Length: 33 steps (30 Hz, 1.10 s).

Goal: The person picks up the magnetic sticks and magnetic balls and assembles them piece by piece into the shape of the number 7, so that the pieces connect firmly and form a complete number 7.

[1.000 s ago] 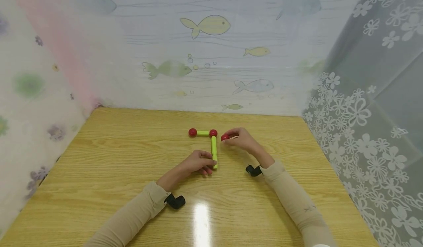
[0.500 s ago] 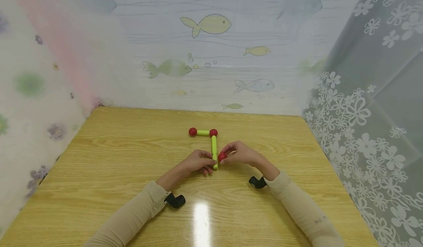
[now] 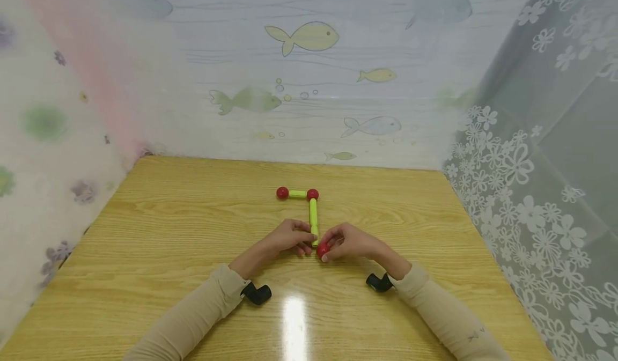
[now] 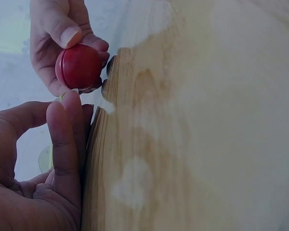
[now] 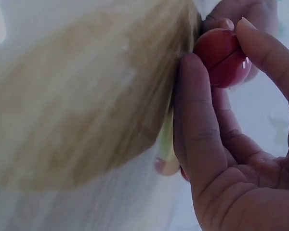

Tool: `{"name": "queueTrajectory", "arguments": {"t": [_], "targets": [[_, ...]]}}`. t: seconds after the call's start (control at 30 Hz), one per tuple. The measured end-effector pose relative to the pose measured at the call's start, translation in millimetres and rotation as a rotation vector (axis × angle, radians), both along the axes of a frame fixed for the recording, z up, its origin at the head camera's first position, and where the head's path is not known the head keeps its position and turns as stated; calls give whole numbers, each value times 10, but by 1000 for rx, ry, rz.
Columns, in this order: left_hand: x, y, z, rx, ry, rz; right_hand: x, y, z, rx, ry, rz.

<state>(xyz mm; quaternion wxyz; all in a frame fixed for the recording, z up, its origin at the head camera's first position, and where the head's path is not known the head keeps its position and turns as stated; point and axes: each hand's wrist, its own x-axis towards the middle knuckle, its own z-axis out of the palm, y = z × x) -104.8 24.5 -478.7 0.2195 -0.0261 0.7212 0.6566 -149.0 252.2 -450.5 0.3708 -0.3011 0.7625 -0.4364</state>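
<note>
Thumb and fingers of my right hand (image 3: 351,241) pinch a red ball (image 3: 323,250), which has a seam line round it in both wrist views. This ball is right by the near end of a long yellow-green rod (image 3: 313,211). My left hand (image 3: 288,236) holds that rod near the same end, its fingertips partly covering it. At the rod's far end sits a second red ball (image 3: 313,194). From there a shorter yellow-green rod (image 3: 298,194) runs left to a third red ball (image 3: 282,192). Together they form a corner shape lying on the table.
The wood-grain table (image 3: 169,216) reaches back to a pale wall covering (image 3: 193,125) printed with fish. A floral sheer curtain (image 3: 512,211) hangs along the right edge. Black wrist cameras stick out by both cuffs, such as the left camera (image 3: 257,294).
My right hand has brought its red ball from beside the far corner toward me, along the long rod to its near end. My left hand has stayed on the rod.
</note>
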Motion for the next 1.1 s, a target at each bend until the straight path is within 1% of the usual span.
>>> {"name": "queueTrajectory", "arguments": {"t": [0.3, 0.37, 0.57, 0.87, 1.1], "targets": [[2, 4, -10, 1, -17, -4, 115, -20, -14, -24, -32, -3], [3, -1, -13, 4, -11, -9, 129, -23, -13, -28, -36, -12], [20, -10, -3, 9, 3, -21, 146, -28, -25, -24, -38, -40], [27, -19, -11, 18, 7, -15, 171, -39, -15, -27, -45, -67], [24, -22, -5, 13, 17, -19, 173, -63, -22, -11, -18, -83]]}}
